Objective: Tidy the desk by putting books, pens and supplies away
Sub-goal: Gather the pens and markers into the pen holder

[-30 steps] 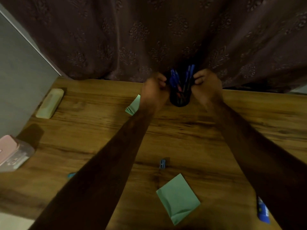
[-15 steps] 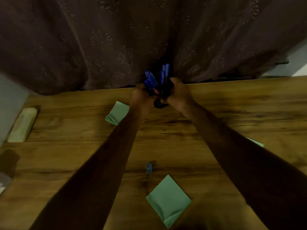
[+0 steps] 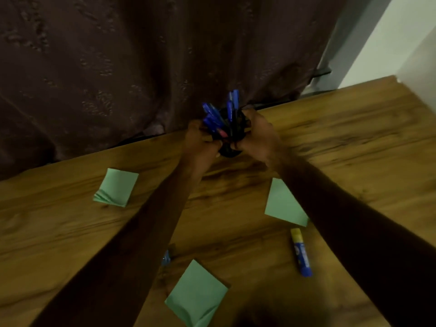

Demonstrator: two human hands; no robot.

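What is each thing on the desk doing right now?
Black pen cup: upright, gripped by both hands.
Blue pens: standing in the cup.
Left hand: closed on the cup.
Right hand: closed on the cup.
Three green sticky-note pads: lying loose.
Blue glue stick with yellow cap: lying flat.

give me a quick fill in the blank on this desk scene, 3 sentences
1. Both hands, left hand and right hand, clasp a black holder full of ____ pens.
2. The number of green paper pads on the wooden desk is ____.
3. The glue stick has a blue body and a ____ cap.

Missing words: blue; three; yellow
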